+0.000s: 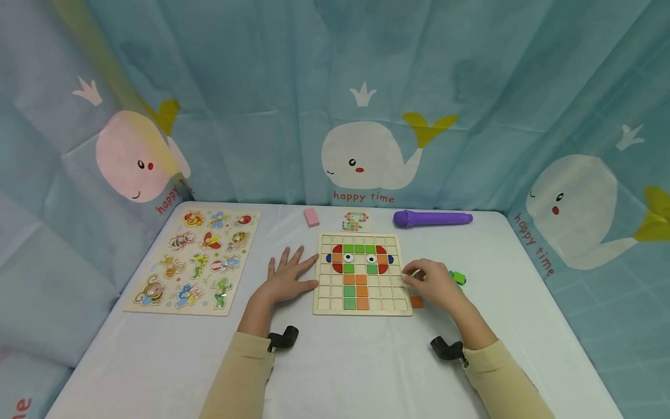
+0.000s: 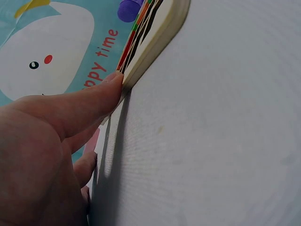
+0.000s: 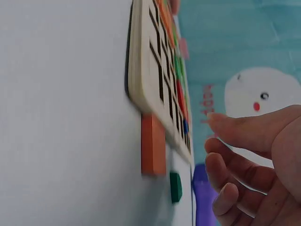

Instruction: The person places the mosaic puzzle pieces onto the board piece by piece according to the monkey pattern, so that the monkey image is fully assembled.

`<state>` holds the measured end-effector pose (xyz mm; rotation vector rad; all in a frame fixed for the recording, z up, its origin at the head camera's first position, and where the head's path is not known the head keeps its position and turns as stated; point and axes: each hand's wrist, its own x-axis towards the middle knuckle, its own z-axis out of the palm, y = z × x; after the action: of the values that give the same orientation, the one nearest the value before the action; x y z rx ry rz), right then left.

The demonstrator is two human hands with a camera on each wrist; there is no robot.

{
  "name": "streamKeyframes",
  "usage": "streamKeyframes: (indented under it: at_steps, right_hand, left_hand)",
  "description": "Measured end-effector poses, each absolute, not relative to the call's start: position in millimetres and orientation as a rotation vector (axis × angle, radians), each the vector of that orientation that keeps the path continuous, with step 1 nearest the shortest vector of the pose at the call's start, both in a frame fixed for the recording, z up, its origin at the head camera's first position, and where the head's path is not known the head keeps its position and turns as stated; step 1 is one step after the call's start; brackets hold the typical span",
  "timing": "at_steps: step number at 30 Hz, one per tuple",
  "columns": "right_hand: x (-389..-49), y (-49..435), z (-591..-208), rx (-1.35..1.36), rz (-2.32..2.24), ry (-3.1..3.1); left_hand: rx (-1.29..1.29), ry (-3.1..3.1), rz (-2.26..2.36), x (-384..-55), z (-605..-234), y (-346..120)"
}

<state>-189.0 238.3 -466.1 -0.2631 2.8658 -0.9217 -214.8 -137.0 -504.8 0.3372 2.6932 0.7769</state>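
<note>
A wooden grid board (image 1: 384, 294) lies on the white table, its cells partly filled with red, green, orange and blue pieces and two eye pieces. My left hand (image 1: 285, 282) is spread flat at the board's left side, and in the left wrist view the thumb (image 2: 99, 96) presses against the board's edge. Over the board's right edge hovers my right hand (image 1: 431, 282), fingers loosely bent. The right wrist view shows nothing between its thumb and fingers. Below that hand an orange block (image 3: 153, 146) sits against the board's side, with a green block (image 3: 176, 187) beyond it.
Green pieces (image 1: 459, 277) lie right of the right hand. Behind the board are a pink block (image 1: 311, 217), a small picture card (image 1: 356, 221) and a purple toy microphone (image 1: 432, 219). An insect puzzle board (image 1: 201, 238) lies at the left. A whale-print curtain (image 1: 293, 145) encloses the table.
</note>
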Motion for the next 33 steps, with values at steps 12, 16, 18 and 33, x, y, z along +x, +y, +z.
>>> streamKeyframes:
  at_steps: [12,16,18,33]
  right_hand:
    - [-201.4,268.4,-477.9,-0.208,-0.887,2.914]
    - [-203.8,273.9,-483.9,-0.237,-0.876,2.905]
    - [-204.7,275.7,-486.5,-0.252,-0.872,2.906]
    - [-208.0,276.3,-490.6,-0.212,-0.823,2.871]
  left_hand:
    - [0.345,2.706,0.786,-213.4,-505.7,-138.6]
    - [0.348,2.705,0.783,-214.1,-506.7,-138.6]
    - [0.346,2.706,0.781,-214.3,-506.9,-138.5]
    - [0.345,2.711,0.791,-213.5,-505.2,-137.4]
